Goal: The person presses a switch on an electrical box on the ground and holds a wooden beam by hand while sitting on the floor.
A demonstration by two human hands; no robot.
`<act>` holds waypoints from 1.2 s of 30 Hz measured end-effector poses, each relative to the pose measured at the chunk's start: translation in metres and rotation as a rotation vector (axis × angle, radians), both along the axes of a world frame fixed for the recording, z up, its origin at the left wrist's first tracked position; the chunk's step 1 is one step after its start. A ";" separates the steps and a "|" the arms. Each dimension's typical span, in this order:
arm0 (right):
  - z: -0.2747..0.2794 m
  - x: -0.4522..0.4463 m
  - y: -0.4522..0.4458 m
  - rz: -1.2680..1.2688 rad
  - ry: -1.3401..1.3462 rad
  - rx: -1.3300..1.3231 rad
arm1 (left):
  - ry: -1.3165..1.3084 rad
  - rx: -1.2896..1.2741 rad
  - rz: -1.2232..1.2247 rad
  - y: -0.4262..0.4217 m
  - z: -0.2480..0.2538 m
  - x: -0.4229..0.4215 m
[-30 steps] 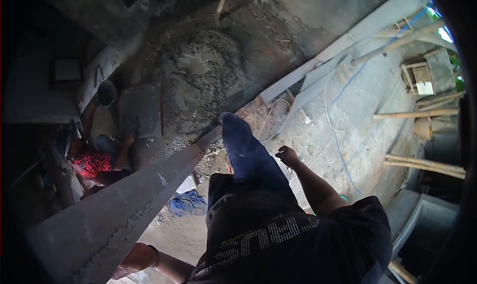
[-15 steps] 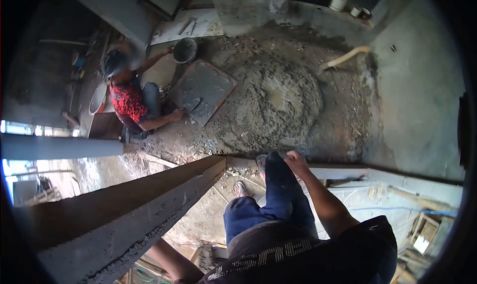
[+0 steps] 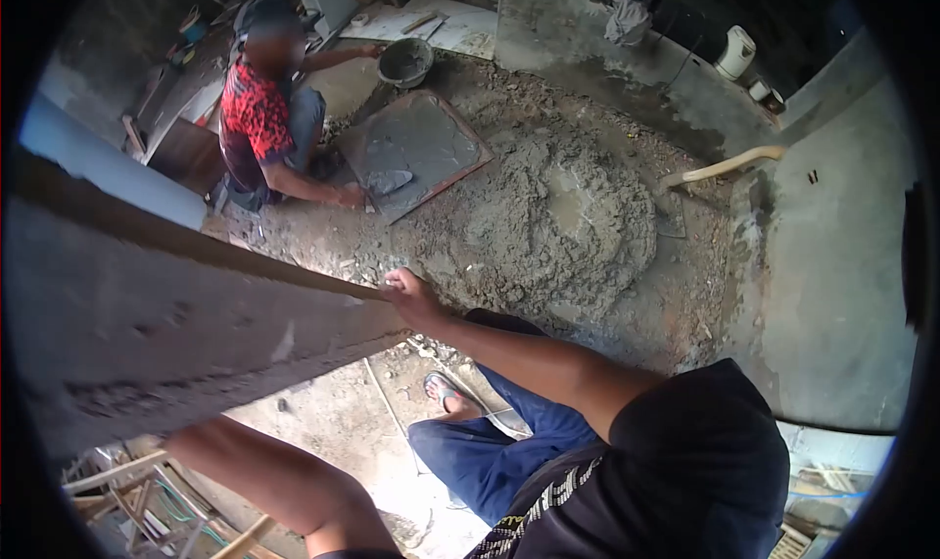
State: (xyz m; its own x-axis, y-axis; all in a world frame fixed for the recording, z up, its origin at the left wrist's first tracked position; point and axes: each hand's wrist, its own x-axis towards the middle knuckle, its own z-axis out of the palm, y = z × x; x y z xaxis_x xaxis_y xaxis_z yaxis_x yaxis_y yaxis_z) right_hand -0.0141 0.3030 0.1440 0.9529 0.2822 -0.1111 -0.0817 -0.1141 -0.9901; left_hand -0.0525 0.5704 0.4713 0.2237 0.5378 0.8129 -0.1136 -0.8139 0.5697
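Right hand [image 3: 416, 302] at the edge of the concrete column [image 3: 215, 334], I have its fingers bent against the corner, though I cannot tell whether they truly grip; my left forearm [image 3: 279, 476] disappears behind the column, so I cannot tell what my left hand does. The column runs from the near left toward the middle. Just right of it is my sandalled foot [image 3: 443, 395], and at the near left lie timbers [image 3: 117, 473]. Beyond my right arm spreads a wet mortar heap [image 3: 519, 207]. Left of that, a co-worker in a red-patterned shirt [image 3: 257, 114] crouches beside a mortar board [image 3: 443, 187], one hand at a bucket [image 3: 405, 79].
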 end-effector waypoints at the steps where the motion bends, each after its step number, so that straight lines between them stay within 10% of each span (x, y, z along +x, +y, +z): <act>1: -0.013 -0.005 0.004 -0.017 0.004 0.004 | -0.010 -0.007 -0.005 0.002 -0.004 0.000; 36: -0.029 0.021 -0.043 0.103 -0.141 0.173 | -0.141 -0.208 -0.034 -0.068 0.070 -0.063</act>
State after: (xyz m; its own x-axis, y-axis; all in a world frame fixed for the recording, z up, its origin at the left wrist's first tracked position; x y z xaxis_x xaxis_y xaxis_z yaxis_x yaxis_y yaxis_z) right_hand 0.0065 0.2600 0.1151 0.9209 0.3816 0.0793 0.0621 0.0571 -0.9964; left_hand -0.1156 0.5027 0.5413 0.1369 0.6911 0.7097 -0.2284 -0.6751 0.7015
